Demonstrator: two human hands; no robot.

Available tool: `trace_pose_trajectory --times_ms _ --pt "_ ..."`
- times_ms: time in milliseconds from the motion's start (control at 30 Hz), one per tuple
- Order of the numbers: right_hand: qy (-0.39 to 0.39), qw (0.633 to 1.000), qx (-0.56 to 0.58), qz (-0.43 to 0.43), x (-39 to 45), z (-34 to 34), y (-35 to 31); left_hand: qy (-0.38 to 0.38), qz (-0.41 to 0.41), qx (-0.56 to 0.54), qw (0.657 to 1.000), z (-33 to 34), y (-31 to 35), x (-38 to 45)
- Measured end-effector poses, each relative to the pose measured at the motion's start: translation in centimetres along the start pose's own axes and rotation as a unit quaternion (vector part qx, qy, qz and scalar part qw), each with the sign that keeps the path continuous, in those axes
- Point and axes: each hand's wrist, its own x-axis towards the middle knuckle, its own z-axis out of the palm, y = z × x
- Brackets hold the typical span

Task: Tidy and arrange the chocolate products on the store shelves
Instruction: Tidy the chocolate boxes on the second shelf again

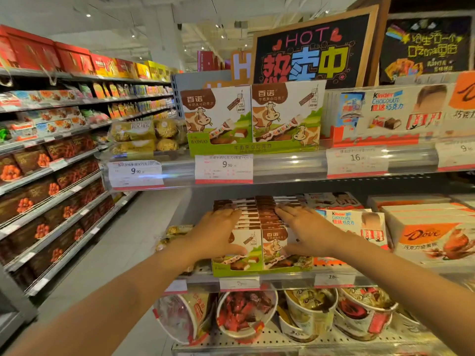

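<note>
Centre of the frame, middle shelf (282,277): two rows of cow-print chocolate boxes (253,242) standing in a green display tray (257,273), packed one behind another toward the back. Left hand (218,236) laid over the left row, fingers spread and fairly straight across the box tops, thumb down against the front box face. Right hand (305,232) mirrored on the right row, fingers flat on the tops, thumb at the front of the row. Hands apart, one row each, pressing on the boxes rather than curled round any single one. Both forearms entering from the lower corners of the frame.

Right of the tray, same shelf: Kinder boxes (357,222), then orange-and-white Dove boxes (431,237) at the right edge. Left of the tray: gold-wrapped chocolates (174,232), partly hidden by the left forearm.

Upper shelf (288,163): two more cow-print packs (253,116) standing upright above price tags (223,168). Above them, a black "HOT" sign (312,51).

Bottom of the frame: tubs of wrapped sweets (246,312). Left side of the frame: long aisle shelving (48,173) with brown and red boxes.
</note>
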Motion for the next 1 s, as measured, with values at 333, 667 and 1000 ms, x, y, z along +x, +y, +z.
trace_pose_trajectory --times_ms 333,667,1000 --pt "0.093 0.993 0.069 -0.017 -1.2 0.4 -0.4 0.083 0.024 0.026 0.996 1.5 0.5 -1.1" --pt "-0.080 0.989 0.119 -0.042 1.6 -2.7 0.8 -0.066 0.005 -0.078 0.995 -0.6 -1.6 1.1" --pt "-0.261 0.949 0.173 0.027 6.4 -4.2 2.8 -0.209 0.069 -0.238 0.946 -2.2 -1.8 3.3"
